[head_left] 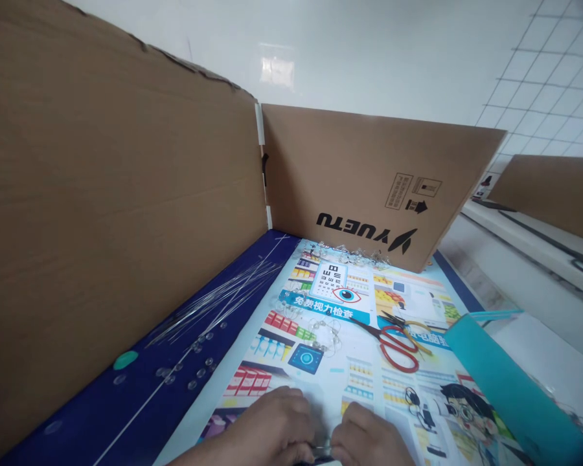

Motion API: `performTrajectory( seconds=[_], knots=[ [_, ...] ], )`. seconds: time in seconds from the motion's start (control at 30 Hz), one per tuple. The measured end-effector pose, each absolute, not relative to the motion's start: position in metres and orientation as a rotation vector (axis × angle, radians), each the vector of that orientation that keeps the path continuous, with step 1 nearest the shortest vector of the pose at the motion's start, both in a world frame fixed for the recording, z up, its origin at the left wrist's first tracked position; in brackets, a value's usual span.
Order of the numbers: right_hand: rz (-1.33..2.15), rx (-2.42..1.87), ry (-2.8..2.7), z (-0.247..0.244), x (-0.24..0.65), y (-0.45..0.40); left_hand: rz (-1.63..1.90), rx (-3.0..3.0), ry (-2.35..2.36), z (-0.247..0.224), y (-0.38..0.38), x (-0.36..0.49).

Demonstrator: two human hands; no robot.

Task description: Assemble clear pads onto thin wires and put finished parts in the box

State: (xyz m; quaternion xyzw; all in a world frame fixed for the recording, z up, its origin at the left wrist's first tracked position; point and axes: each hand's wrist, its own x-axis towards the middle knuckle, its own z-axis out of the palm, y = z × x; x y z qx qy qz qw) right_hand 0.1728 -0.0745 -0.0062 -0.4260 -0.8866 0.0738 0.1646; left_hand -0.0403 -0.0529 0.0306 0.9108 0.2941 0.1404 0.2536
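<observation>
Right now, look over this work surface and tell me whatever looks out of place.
The cardboard panel at the back stands upside down: its YUETU logo reads inverted. Loose clear beads also lie scattered across the dark blue sheet rather than gathered together.

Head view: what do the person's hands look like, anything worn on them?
The bare left hand and bare right hand wear no gloves, and no ring or watch shows on either. No sleeve is in view; the bottom edge of the picture cuts off the wrists.
</observation>
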Motion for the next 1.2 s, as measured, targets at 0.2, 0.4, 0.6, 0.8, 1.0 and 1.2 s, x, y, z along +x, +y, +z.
performTrajectory(
  seconds=[0.2, 0.4, 0.6, 0.8, 1.0, 1.2],
  knots=[
    [0.671, -1.310, -2.485, 0.013, 0.172, -0.076, 0.349, 2.513, 0.845, 0.028, -0.055, -0.041],
    [0.892, -1.381, -2.398, 0.022, 0.173, -0.071, 0.292, 2.446, 0.855, 0.020, -0.051, -0.046],
    [0.930, -1.442, -2.300, 0.016, 0.177, -0.065, 0.300, 2.401, 0.893, 0.019, -0.044, -0.053],
    [0.677, -1.664, -2.339, 0.013, 0.173, -0.069, 0.321, 2.339, 0.977, 0.018, -0.033, -0.064],
    [0.516, -1.587, -2.579, 0.004, 0.164, -0.081, 0.316, 2.299, 0.967, 0.015, -0.029, -0.066],
    [0.564, -1.522, -2.614, 0.008, 0.165, -0.077, 0.314, 2.265, 0.976, 0.015, -0.028, -0.067]
  ],
)
